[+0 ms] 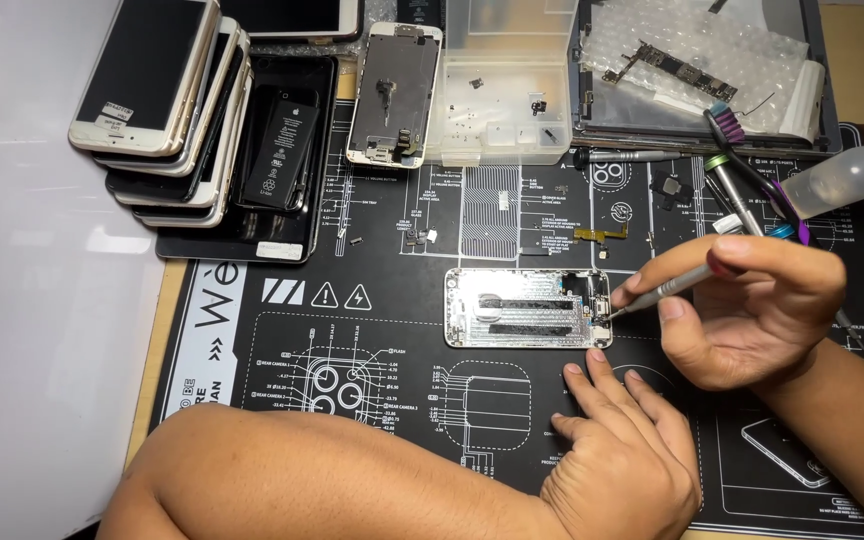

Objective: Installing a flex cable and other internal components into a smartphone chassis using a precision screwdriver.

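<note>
I had the gutted phone shell (529,307) lying flat in the middle of the black repair mat (392,330), its open side up. My left hand (622,460) rested on the mat just near of the shell, fingers spread and laid flat, fingertips touching its near right edge to steady it; it pinched nothing. My right hand (752,305) was pressed together around a slim screwdriver (664,287), thumb and fingers pinching the shaft, with the tip set at the right end of the shell, among the small parts there.

By my judgement I was in the middle of working a tiny screw or fitting in that right end. The next move called for a light, upright touch and a motionless shell, since the screw itself was too small to make out.

Far left lay a stack of phones (162,100); far of the shell stood a clear parts tray (500,80).
</note>
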